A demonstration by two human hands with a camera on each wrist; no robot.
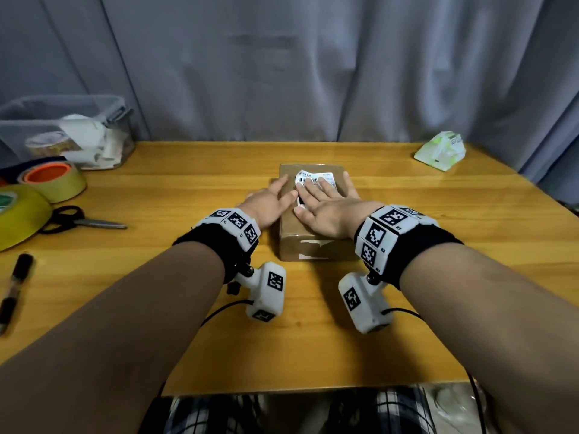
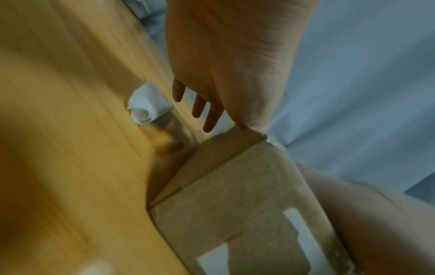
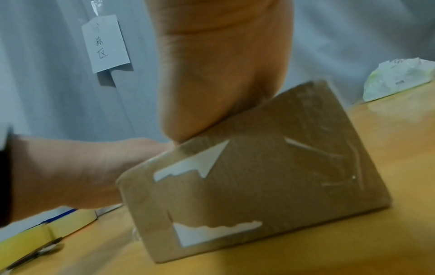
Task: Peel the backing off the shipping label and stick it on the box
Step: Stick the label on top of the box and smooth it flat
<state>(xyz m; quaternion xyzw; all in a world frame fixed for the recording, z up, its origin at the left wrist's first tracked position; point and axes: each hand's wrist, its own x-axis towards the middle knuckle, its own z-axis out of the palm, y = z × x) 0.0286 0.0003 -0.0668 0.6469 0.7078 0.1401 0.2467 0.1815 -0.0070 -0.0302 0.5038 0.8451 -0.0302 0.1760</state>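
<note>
A brown cardboard box (image 1: 313, 242) stands in the middle of the wooden table (image 1: 438, 214). The white shipping label (image 1: 316, 177) with a barcode lies on the box's top. My right hand (image 1: 326, 203) lies flat on the label, fingers straight and spread. My left hand (image 1: 271, 200) rests with straight fingers on the left edge of the box top. In the right wrist view the palm (image 3: 223, 83) presses on the box (image 3: 270, 186). In the left wrist view a curled white backing sheet (image 2: 148, 106) lies on the table beyond the box (image 2: 235, 214).
Tape rolls (image 1: 54, 180), scissors (image 1: 81, 219) and a black marker (image 1: 15, 286) lie at the left. A clear plastic bin (image 1: 62, 130) stands at the back left, a green-white tissue pack (image 1: 440, 150) at the back right. A grey curtain hangs behind.
</note>
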